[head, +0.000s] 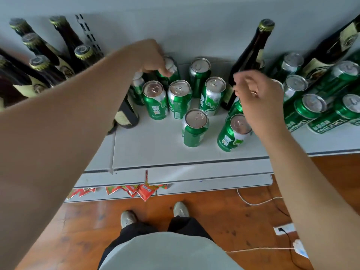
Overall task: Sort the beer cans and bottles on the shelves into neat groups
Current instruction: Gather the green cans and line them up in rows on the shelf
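Left hand (pixel 151 59) grips the top of a green can (pixel 171 72) at the back of the white shelf (pixel 148 149), beside the dark bottles (pixel 44 63). Right hand (pixel 259 98) hovers with fingers loosely curled, holding nothing, above 2 green cans (pixel 233 133) near 1 upright bottle (pixel 251 57). Tsingtao cans (pixel 311 106) stand grouped at right.

glossy metal cans (pixel 195 127), dark glass bottles (pixel 248 61), polished wood floor (pixel 224 211).

The left hand (pixel 151 57) hides most of a green can (pixel 171 70) (back row); right bottles cropped.
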